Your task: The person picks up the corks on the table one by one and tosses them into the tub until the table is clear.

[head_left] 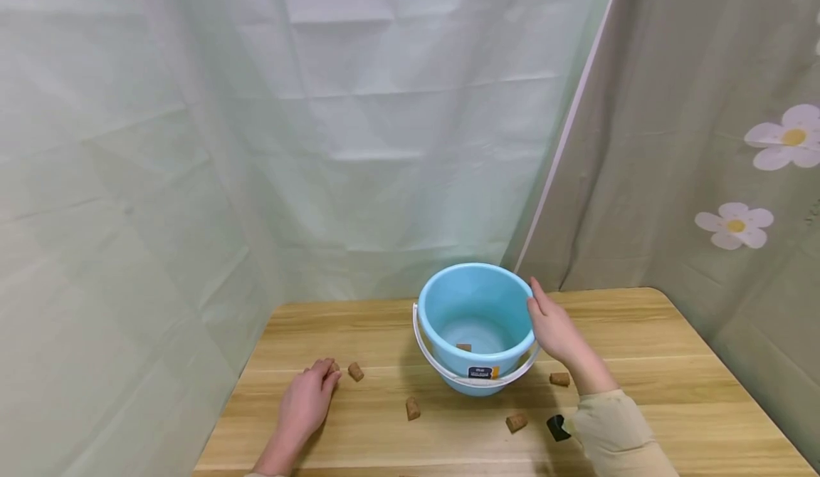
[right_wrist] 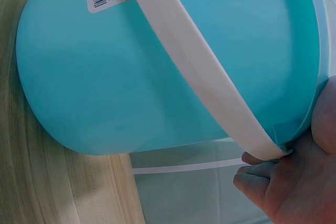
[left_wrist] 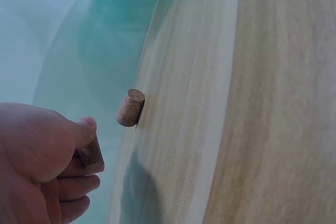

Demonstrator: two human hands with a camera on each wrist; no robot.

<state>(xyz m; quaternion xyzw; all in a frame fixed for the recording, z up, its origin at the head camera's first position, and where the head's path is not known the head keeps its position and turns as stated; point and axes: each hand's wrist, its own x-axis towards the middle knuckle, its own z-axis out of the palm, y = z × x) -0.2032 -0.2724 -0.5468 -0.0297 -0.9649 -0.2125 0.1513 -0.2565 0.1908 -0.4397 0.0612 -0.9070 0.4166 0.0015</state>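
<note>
My left hand (head_left: 304, 402) is low over the left side of the table, pinching a cork (left_wrist: 91, 155) between thumb and fingers in the left wrist view. Just to its right lies another cork (head_left: 355, 371). A light blue bucket (head_left: 442, 359) with a white handle (head_left: 448, 374) stands upright at the back middle. One cork (head_left: 464, 347) lies inside it. On the bucket's right side my right hand (head_left: 556, 329) grips the rim, thumb over the edge and fingers outside, beside the handle's end (right_wrist: 268, 148). The thumb tip is hidden in the right wrist view.
More corks lie on the wooden table (head_left: 378, 448): one cork (head_left: 413, 409) left of the bucket's front, one cork (head_left: 516, 422) in front, and one cork (head_left: 559, 379) near the right forearm. A small black object (head_left: 559, 427) lies by the sleeve. Curtains (head_left: 384, 178) hang behind.
</note>
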